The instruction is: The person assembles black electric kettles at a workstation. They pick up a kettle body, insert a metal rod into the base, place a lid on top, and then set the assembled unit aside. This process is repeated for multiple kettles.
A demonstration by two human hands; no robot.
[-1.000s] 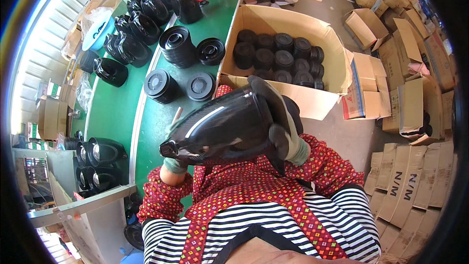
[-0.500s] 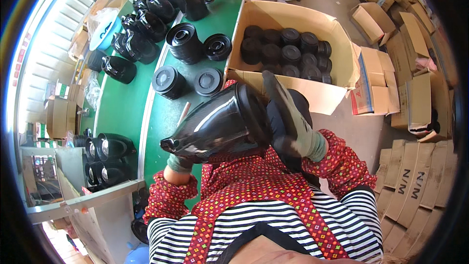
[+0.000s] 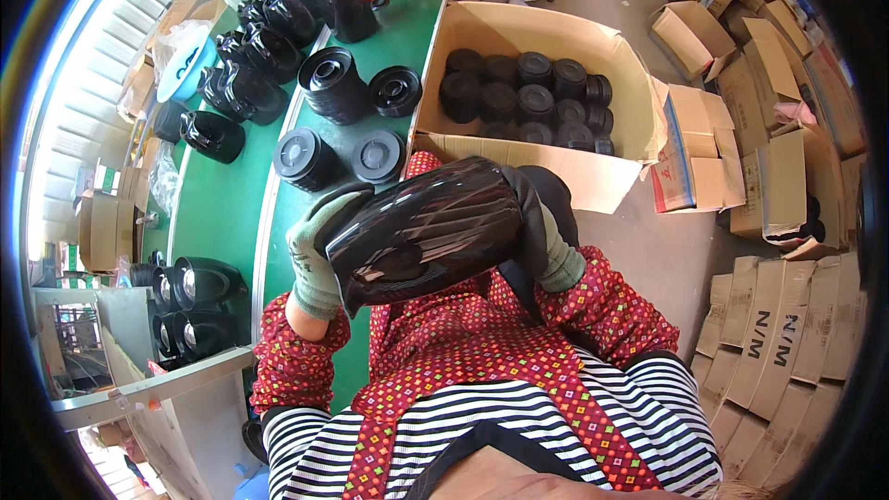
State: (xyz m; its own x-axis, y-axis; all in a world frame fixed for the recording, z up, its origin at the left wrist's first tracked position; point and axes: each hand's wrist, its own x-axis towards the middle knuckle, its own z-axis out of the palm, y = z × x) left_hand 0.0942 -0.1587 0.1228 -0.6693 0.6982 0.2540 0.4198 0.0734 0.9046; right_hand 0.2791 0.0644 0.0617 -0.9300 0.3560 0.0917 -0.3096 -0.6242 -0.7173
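A smooth green table [image 3: 222, 213] adjoins an open cardboard box [image 3: 607, 187]. Above my lap lies a glossy, tapering black vessel [image 3: 431, 231] on its side; I judge it midway through handling, though what remains I can't tell. My gloved left hand [image 3: 319, 241] and right hand [image 3: 546, 236] grip its opposite ends, some fingers hidden. Smaller, matt ringed discs [image 3: 378, 157] sit on the table, apart from it; squat black rounds [image 3: 535, 100] partly fill the box.
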